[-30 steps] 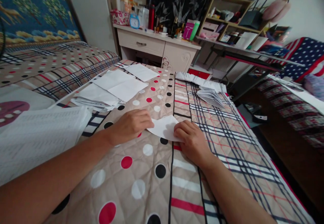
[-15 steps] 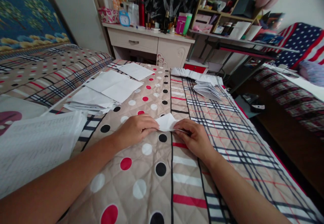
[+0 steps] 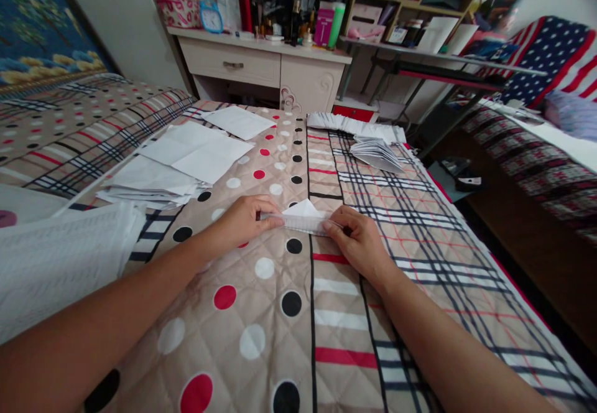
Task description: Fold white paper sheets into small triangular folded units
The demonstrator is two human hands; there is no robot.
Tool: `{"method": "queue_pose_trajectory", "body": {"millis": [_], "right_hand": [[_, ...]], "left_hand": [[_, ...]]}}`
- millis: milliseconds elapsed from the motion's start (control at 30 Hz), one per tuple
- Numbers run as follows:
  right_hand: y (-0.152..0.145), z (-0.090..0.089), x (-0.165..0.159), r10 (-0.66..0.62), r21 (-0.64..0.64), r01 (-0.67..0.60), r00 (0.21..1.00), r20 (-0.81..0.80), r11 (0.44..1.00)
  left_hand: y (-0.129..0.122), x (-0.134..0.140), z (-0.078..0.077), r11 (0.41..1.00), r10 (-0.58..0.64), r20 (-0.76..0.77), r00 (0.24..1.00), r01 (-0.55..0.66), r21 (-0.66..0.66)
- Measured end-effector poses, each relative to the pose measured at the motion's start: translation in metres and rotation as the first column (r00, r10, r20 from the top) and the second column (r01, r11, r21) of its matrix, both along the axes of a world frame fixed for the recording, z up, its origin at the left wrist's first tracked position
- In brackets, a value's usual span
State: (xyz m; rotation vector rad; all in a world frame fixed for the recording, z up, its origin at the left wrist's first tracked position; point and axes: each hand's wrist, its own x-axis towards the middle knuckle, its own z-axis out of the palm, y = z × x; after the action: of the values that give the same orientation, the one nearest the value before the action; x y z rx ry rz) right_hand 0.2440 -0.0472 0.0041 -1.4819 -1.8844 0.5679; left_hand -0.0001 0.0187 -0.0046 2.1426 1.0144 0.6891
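One left hand [image 3: 254, 219] and one right hand [image 3: 360, 239] are holding one folded paper [image 3: 304, 222]. Left of it, one pile of white sheets [image 3: 152, 175] and one stack of printed pages [image 3: 69, 260] are lying. Beyond it to the right, one fanned bundle [image 3: 374, 153] is resting. Well beyond it, one dresser [image 3: 254, 66] is bearing one blue clock [image 3: 211, 17], one red flask [image 3: 245, 5] and one green tube [image 3: 336, 26].

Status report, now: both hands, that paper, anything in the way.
Left hand and right hand pinching opposite ends of folded paper. Faint print along its near side, plain white behind. No obstruction seen; white sheets lie apart, farther left.
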Motion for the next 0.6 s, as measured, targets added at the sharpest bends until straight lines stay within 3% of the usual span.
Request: {"method": "queue_pose_trajectory", "body": {"millis": [233,600], "right_hand": [[0.007,0.002,0.010,-0.058,-0.220,0.056,0.998,-0.004,0.974],[0.015,0.017,0.012,-0.012,-0.403,0.057,0.994,0.113,0.913]], "left_hand": [[0.014,0.004,0.008,0.995,-0.086,-0.101,0.991,0.081,-0.050],[0.012,0.003,0.001,1.000,-0.007,-0.111,0.994,0.007,0.003]]}}
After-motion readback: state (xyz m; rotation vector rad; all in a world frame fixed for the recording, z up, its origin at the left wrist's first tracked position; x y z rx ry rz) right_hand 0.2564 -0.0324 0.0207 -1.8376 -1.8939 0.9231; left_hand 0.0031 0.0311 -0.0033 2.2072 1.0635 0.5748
